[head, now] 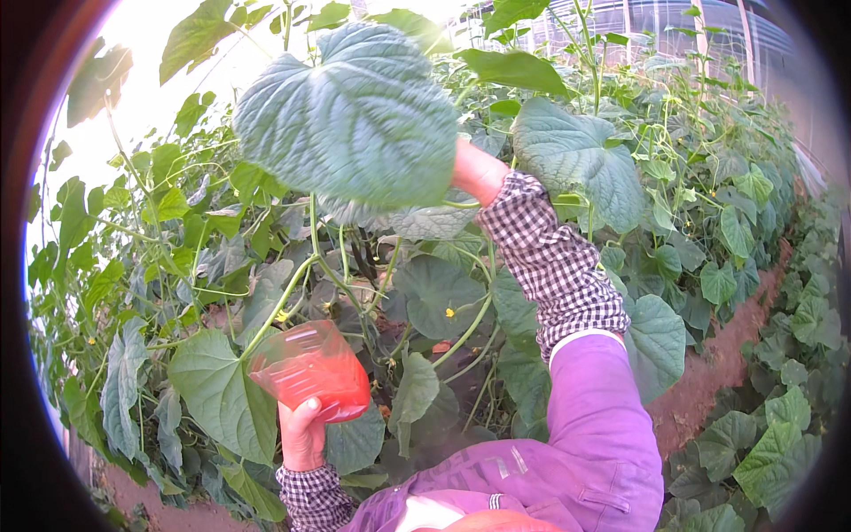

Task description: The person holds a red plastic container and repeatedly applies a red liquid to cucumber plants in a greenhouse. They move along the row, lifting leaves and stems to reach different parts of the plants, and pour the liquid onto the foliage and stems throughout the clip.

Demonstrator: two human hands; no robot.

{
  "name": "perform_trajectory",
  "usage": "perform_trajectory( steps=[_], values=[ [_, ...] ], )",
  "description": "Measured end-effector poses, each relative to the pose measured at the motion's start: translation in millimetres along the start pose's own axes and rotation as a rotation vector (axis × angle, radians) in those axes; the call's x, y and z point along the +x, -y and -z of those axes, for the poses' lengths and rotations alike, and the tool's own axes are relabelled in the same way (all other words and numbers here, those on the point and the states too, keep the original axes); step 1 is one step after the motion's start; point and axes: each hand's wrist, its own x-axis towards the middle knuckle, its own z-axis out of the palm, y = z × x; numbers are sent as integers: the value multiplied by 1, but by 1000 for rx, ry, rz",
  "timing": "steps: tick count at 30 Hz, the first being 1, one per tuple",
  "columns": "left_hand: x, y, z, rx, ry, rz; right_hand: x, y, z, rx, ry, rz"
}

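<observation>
My left hand [303, 432] holds a clear plastic container [312, 372] with red liquid in its lower part; the thumb lies against its side. The container is tilted among the vines at lower left of centre. My right arm reaches up and forward, and only the wrist and part of my right hand [477, 171] show. A large green cucumber leaf [352, 120] hides the fingers. Below the raised hand, a small yellow flower [450, 312] sits beside a thin young fruit among stems and leaves.
Dense cucumber vines [718, 219] climb on both sides. A bare soil path [705, 372] runs along the right, with low leafy plants [764, 452] beyond it. White upright poles [701, 46] and plastic sheeting [791, 80] stand at the back right. Another broad leaf [578, 153] hangs beside my right forearm.
</observation>
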Motion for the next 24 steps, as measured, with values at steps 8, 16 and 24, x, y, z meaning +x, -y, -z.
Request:
perform_trajectory(
  steps=[8, 16, 24],
  values=[
    [-4, 2, 4, 12, -32, -3, 22, -13, 20, -50, 78, -441],
    [-3, 2, 6, 18, -17, -11, 54, -83, 32, 265, -45, -345],
    [0, 4, 10, 28, -27, 0, 57, -66, 53, -239, -106, -600]
  ],
)
